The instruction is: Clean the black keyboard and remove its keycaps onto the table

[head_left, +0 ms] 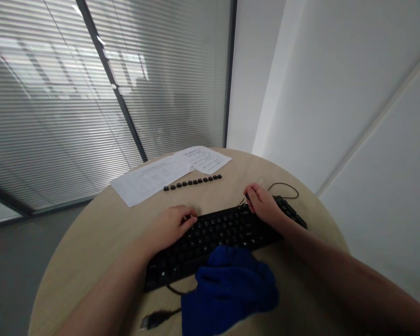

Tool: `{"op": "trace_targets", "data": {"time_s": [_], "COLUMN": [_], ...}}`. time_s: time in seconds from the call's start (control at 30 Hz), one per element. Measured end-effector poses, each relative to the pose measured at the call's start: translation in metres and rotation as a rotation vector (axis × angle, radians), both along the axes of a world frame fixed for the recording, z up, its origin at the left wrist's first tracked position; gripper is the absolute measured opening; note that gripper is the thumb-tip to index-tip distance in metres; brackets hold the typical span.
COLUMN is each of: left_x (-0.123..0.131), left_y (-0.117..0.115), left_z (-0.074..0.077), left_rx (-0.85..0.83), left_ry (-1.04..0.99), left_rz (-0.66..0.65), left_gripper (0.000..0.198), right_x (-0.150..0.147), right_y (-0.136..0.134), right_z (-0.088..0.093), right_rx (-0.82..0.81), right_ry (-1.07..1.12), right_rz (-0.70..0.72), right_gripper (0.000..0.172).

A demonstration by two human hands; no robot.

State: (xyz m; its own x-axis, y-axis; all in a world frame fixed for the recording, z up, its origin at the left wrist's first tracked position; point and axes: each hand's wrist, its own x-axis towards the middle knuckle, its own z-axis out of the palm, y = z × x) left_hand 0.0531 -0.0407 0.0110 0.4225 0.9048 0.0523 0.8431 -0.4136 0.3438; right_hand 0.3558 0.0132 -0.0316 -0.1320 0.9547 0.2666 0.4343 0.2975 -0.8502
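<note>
A black computer keyboard lies at a slant on the round table. My left hand grips its far edge on the left side, with the thumb near the top row of keys and the other fingers curled at the rim. Over the far right part of the keyboard, my right hand is closed around something small and dark, with a thin end showing below the fingers; its kind is hidden. Several black keycaps stand in a line on the table beyond the keyboard. A crumpled blue cloth covers part of the keyboard's near edge.
Printed paper sheets lie at the far side of the wooden table. A USB plug on a black cable rests at the near left. Thin black cord loops at the right. Blinds and a white wall stand behind.
</note>
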Motion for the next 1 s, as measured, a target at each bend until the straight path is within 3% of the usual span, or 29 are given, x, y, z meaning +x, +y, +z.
{"op": "trace_targets", "data": {"time_s": [0.37,0.83,1.0], "left_x": [-0.001,-0.003,-0.004], "left_y": [0.003,0.005,0.004], "left_z": [-0.005,-0.011,-0.012], "left_rx": [-0.022,-0.006,-0.007], "left_ry": [-0.013,-0.044,-0.038], "left_rz": [-0.036,-0.034,-0.033], "left_gripper": [0.031,0.030,0.029], "right_x": [-0.014,-0.019,-0.015], "right_y": [-0.009,-0.011,-0.001], "right_z": [0.022,0.021,0.019], "right_rx": [0.058,0.079,-0.006], "right_ry": [-0.326,-0.362,-0.295], "right_rz": [-0.100,-0.130,-0.108], "right_gripper": [0.021,0.020,0.022]}}
